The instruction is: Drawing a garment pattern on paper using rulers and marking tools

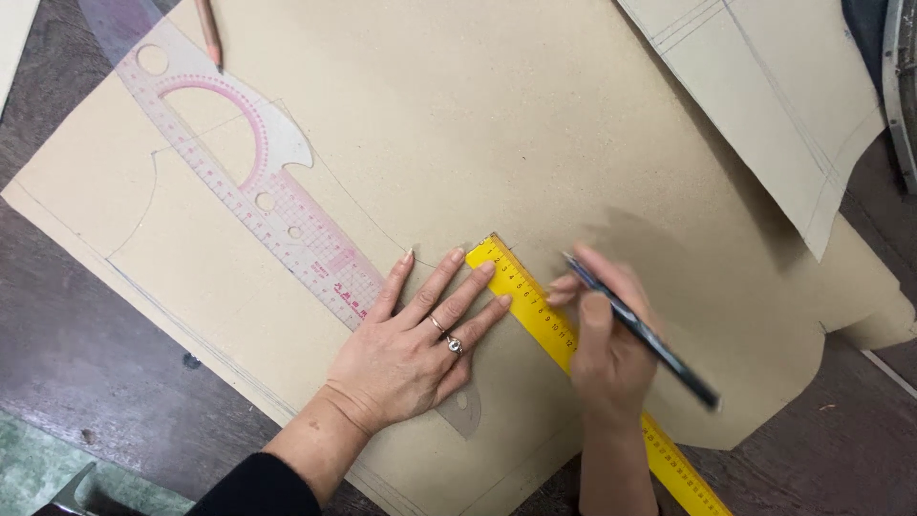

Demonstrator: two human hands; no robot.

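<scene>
Pressing flat, the left hand (pixel 406 354) spreads released fingers (pixel 449 291) on brown paper (pixel 535 124), fingertips touching the yellow ruler (pixel 535 306). Just right of them, the right hand (pixel 607 344) grasps a dark pen (pixel 640 330) over that ruler. A clear curve ruler (pixel 258 196) runs under the left palm, up and away. A pencil (pixel 209 32) lies beyond it.

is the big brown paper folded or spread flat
Spread flat: the brown paper lies smooth on the table, no creases, with both rulers and the left hand resting on it.
</scene>
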